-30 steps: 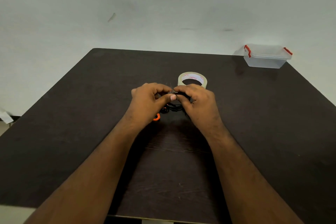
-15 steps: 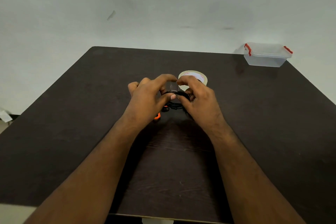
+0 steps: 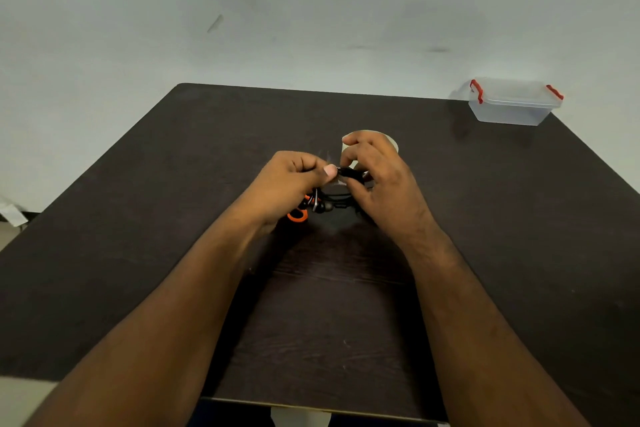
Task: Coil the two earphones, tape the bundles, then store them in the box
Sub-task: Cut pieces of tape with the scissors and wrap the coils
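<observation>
A coiled black earphone bundle (image 3: 337, 199) sits between my hands above the middle of the dark table (image 3: 138, 253). My left hand (image 3: 289, 184) pinches its top with thumb and curled fingers. My right hand (image 3: 375, 180) grips the bundle's right side, and a clear strip of tape shows faintly between the two hands. The roll of tape (image 3: 393, 144) lies just behind my right hand, mostly hidden by it. Orange scissor handles (image 3: 298, 215) peek out under my left hand. The clear plastic box (image 3: 512, 104) with red clips stands shut at the table's far right corner.
A pale wall rises behind the table. The table's near edge runs between my forearms. A white scrap (image 3: 12, 213) lies on the floor off the left edge.
Both hands have lifted slightly with the bundle. My right hand's fingers have spread and risen in front of the tape roll, hiding most of it.
</observation>
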A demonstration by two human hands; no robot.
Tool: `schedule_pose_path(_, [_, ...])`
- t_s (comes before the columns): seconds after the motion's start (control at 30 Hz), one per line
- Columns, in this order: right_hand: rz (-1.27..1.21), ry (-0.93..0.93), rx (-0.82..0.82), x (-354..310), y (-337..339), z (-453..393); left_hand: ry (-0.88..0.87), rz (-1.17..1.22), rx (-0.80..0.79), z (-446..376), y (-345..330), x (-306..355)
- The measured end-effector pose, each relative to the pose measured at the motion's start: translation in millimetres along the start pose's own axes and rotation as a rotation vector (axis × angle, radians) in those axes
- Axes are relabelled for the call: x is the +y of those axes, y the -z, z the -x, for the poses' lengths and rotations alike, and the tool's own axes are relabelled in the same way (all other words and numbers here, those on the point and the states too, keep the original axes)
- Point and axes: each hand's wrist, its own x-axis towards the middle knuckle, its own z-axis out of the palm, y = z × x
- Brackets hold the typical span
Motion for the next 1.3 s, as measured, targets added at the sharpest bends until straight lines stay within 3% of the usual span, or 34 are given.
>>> schedule_pose_path(0.17, [-0.022,0.027,0.035,-4,1,1,0.035,0.143,-0.034,0,2,1])
schedule_pose_path(0.47, [-0.159,0.002,0.129,4,-2,4,0.021,0.088,-0.01,2,3,2])
schedule_pose_path(0.63, [-0.359,-0.182,0.172,-1,-6,7,0.024,-0.043,-0.01,3,2,0])
schedule_pose_path(0.8, [-0.469,-0.267,0.122,-3,-1,7,0.032,0.018,0.049,3,-1,2])
schedule_pose_path(1.0, [-0.301,-0.097,-0.052,-2,2,8,0.046,0.098,0.065,2,2,1])
schedule_pose_path(1.13, [-0.304,-0.101,0.104,-5,-7,7,0.031,0.055,0.028,2,-1,-2])
schedule_pose_path(1.3, [-0.404,-0.253,0.171,-1,-9,9,-0.012,0.064,-0.06,2,0,-4])
